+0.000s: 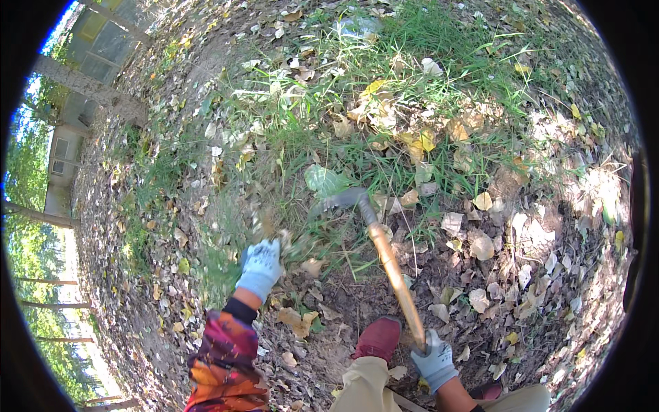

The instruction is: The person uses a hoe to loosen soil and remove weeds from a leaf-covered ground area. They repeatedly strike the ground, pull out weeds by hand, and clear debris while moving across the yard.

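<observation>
My left hand (261, 268), in a pale work glove, is closed on a bunch of grass (224, 262) that is blurred by motion. In my right hand (434, 359), gloved alike, is the lower end of the wooden handle of a sickle (396, 273). The handle slants up and leftward. Its dark metal blade points left, blurred at the tip, and lies over the grass beside a broad green leaf (325, 180).
My red shoe (378, 338) stands between the hands on leaf-strewn soil. Green grass (437, 31) with yellow leaves spreads ahead. Tree trunks (92, 88) and a building (64, 154) show at the left rim.
</observation>
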{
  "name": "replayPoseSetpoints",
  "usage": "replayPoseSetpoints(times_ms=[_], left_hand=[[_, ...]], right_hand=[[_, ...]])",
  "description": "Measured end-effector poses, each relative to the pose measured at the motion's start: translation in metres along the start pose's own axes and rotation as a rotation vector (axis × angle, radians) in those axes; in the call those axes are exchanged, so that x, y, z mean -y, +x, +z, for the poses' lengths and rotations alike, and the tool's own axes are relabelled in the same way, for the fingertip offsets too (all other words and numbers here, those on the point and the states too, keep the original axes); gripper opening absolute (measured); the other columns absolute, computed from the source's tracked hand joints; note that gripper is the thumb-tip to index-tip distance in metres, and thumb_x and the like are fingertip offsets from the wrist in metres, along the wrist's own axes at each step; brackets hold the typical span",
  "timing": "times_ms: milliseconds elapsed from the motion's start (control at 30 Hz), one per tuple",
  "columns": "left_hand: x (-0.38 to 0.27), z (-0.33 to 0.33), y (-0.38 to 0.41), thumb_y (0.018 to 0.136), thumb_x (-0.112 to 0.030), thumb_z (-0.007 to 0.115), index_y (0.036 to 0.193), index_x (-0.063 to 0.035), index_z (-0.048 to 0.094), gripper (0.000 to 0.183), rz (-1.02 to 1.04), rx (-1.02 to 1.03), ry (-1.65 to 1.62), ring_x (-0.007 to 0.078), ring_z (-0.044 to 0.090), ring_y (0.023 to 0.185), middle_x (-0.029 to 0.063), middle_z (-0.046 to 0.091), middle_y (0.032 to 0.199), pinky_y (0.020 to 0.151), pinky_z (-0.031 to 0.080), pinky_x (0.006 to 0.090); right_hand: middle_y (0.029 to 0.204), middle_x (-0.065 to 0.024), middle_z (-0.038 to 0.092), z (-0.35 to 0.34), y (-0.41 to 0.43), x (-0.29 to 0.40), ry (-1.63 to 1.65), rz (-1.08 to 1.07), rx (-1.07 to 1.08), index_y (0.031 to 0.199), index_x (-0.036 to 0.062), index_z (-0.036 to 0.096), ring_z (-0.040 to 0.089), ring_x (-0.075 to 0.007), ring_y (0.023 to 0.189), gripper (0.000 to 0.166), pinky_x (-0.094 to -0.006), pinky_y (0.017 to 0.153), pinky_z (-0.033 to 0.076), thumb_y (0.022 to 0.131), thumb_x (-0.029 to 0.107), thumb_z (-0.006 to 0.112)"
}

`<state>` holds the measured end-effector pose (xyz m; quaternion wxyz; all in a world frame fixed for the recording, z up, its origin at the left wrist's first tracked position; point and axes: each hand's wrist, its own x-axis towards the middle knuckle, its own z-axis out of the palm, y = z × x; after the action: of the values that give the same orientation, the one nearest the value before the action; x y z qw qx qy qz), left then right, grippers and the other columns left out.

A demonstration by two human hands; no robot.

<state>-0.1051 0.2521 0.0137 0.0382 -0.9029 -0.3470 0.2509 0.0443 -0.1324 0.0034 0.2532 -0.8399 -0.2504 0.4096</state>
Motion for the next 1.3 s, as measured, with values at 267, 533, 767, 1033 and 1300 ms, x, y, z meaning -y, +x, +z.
replayPoseSetpoints(times_ms=[267, 533, 767, 1033, 1300], left_hand=[[0.091, 0.072, -0.148, 0.067, -0.026, 0.064, 0.106, -0.0053, 0.054, 0.046, -0.591, 0.042, -0.189, 0.0306, 0.055, 0.093, 0.0157, 0.059, 0.098, 0.083, 0.042, 0.038], [0.124, 0.071, -0.229, 0.068, -0.021, 0.068, 0.094, -0.0006, 0.058, 0.034, -1.022, -0.334, -0.456, 0.0334, 0.056, 0.084, 0.0178, 0.06, 0.089, 0.076, 0.043, 0.0398], [0.128, 0.061, -0.206, 0.066, -0.018, 0.063, 0.113, -0.0007, 0.049, 0.052, -0.746, -0.242, -0.073, 0.0341, 0.052, 0.098, 0.0192, 0.053, 0.108, 0.085, 0.041, 0.0386], [0.156, 0.042, -0.199, 0.071, -0.017, 0.059, 0.104, -0.0024, 0.052, 0.037, -0.719, -0.292, 0.043, 0.0344, 0.054, 0.091, 0.0189, 0.054, 0.104, 0.078, 0.044, 0.0406], [0.156, 0.038, -0.151, 0.064, -0.028, 0.071, 0.125, -0.0035, 0.036, 0.075, -0.663, -0.19, -0.203, 0.037, 0.047, 0.107, 0.0232, 0.04, 0.123, 0.087, 0.041, 0.0409]], right_hand=[[0.056, -0.0023, 0.042, -0.038, 0.029, 0.001, 0.594, 0.111, -0.129, 0.076, 0.0067, 0.04, 0.044, -0.011, 0.046, 0.019, -0.0283, 0.041, 0.036, 0.069, 0.003, 0.057], [0.065, -0.0163, 0.052, -0.059, 0.022, 0.037, 0.103, -0.108, -0.12, 0.09, 0.0035, 0.048, 0.055, -0.0342, 0.059, 0.026, -0.0386, 0.051, 0.043, 0.069, 0.011, 0.061], [0.072, -0.017, 0.053, -0.045, 0.023, 0.032, 0.013, -0.173, -0.053, 0.097, 0.0026, 0.048, 0.054, -0.0373, 0.062, 0.03, -0.0368, 0.054, 0.044, 0.069, 0.005, 0.06], [0.071, -0.0179, 0.053, -0.039, 0.027, 0.017, -0.056, -0.22, -0.16, 0.096, 0.0025, 0.048, 0.055, -0.0354, 0.06, 0.028, -0.038, 0.054, 0.044, 0.071, 0.007, 0.06], [0.071, -0.0185, 0.051, -0.041, 0.024, 0.028, -0.023, -0.21, -0.178, 0.093, -0.0008, 0.047, 0.052, -0.0374, 0.06, 0.031, -0.0393, 0.053, 0.042, 0.068, 0.007, 0.063]])
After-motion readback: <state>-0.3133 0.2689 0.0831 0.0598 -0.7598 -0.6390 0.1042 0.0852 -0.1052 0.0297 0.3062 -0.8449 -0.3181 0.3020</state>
